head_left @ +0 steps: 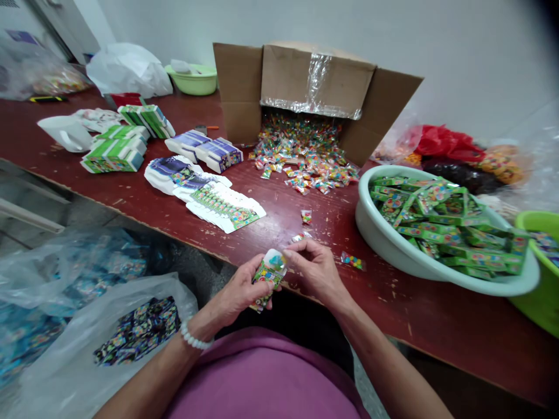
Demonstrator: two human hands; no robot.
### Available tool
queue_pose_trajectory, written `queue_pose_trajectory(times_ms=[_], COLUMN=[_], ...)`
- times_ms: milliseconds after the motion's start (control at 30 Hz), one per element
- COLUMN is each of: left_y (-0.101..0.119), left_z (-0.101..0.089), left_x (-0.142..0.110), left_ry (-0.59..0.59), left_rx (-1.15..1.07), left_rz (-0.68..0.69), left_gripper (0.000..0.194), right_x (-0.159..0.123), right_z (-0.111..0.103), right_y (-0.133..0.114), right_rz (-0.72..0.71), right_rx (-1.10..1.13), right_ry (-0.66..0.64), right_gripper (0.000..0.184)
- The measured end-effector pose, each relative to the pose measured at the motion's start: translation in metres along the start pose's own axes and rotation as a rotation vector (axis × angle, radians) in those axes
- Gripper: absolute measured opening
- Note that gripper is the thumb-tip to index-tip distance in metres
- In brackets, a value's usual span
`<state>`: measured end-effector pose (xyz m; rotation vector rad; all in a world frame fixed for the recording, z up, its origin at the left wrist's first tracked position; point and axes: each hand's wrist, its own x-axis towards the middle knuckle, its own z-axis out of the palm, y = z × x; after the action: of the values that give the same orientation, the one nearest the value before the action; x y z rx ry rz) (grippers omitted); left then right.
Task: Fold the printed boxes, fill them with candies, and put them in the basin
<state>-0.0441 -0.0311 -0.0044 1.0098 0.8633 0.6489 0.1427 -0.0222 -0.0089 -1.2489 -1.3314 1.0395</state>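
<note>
My left hand point(244, 291) is wrapped round a small green printed carton point(267, 276), held upright just off the table's front edge. At the carton's top a white flap stands up, with something bluish and shiny in front of it. My right hand point(317, 267) has thumb and forefinger pinched together at the carton's upper right edge; what lies between those fingertips is too small to make out. Close by on the table are several wrapped candies point(306, 217), one packet point(353, 261) lying right of my right hand. Flattened green cartons point(227, 206) lie fanned out to the left.
An opened cardboard box point(314, 81) spills wrapped candies point(305, 157) onto the table. At right stands a pale basin point(384, 244) heaped with green cartons point(454, 227). Purple carton stacks point(205, 149), green stacks point(116, 148) and a white mug point(65, 134) sit left. Plastic bags point(100, 331) fill the lower left.
</note>
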Motion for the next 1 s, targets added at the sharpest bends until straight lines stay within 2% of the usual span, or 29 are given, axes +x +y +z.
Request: queue_pose_trajectory(times_ms=[67,133,233,333,400,500,600,633,700,767,867,933,1000], left_y=[-0.001,-0.001,-0.001,-0.002,-0.003,-0.003,-0.001,0.0,0.001,0.001,-0.002,-0.006,-0.009], left_z=[-0.001,-0.001,0.0,0.004,0.006,0.009,0.007,0.006,0.005,0.006,0.009,0.011,0.012], left_x=[0.001,0.003,0.006,0.006,0.005,0.002,0.001,0.001,0.001,0.001,0.003,0.004,0.005], left_ry=[0.006,0.045,0.136,0.154,0.148,0.18,0.158,0.127,0.078,0.068,0.134,0.191,0.198], left_rx=[-0.078,-0.184,-0.295,-0.244,-0.182,-0.176,-0.287,-0.346,-0.439,-0.448,-0.317,-0.208,-0.14], left_rz=[0.007,-0.023,-0.091,-0.061,-0.004,0.032,-0.044,-0.089,-0.159,-0.178,-0.109,-0.06,-0.064], left_gripper=[0.043,0.043,0.052,0.05,0.045,0.041,0.042,0.044,0.046,0.041,0.035,0.042,0.055], right_x=[-0.005,-0.009,-0.013,-0.015,-0.018,-0.022,-0.026,-0.027,-0.028,-0.028,-0.028,-0.026,-0.024], right_z=[0.0,0.001,0.004,0.011,0.017,0.025,0.025,0.023,0.017,0.013,0.012,0.014,0.017], right_y=[-0.004,-0.006,-0.005,-0.002,-0.001,0.001,0.002,0.003,0.003,0.003,0.003,0.003,0.003], right_rz=[-0.101,-0.125,0.081,0.293,0.307,0.173,-0.102,-0.185,-0.289,-0.305,-0.174,-0.036,0.074], right_rx=[-0.078,-0.075,0.128,0.37,0.426,0.36,0.111,0.026,-0.073,-0.092,-0.067,0.026,0.185], right_ry=[-0.087,-0.094,-0.043,-0.174,-0.235,-0.133,0.01,0.015,-0.057,-0.151,-0.162,-0.136,-0.166], right_gripper=[0.02,0.022,0.03,0.042,0.04,0.026,0.013,0.012,0.015,0.018,0.012,0.01,0.012])
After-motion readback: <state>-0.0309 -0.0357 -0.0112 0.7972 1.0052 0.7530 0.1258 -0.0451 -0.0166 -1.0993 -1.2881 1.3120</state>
